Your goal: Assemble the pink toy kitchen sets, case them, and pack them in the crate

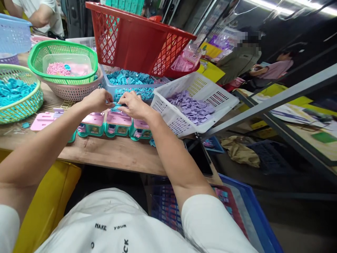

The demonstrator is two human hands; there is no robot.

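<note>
Several small pink-topped, teal-based plastic toys [118,127] stand in a row along the table. My left hand [98,99] is closed, its fingertips pinching at a small blue plastic piece [116,107] over the top of one toy. From the other side my right hand [134,105] pinches the same piece between thumb and fingers. The fingers partly hide it, so its exact fit on the toy cannot be made out. Left of the row, partly behind my left forearm, is a pink plastic plate [43,120].
A white basket [173,119] of purple pieces stands right of my hands. Behind are a blue basket [144,92] of blue pieces and a raised red basket [139,45]. Green baskets [34,110] sit left. A dark phone or tablet [198,156] lies at the right edge. People work beyond.
</note>
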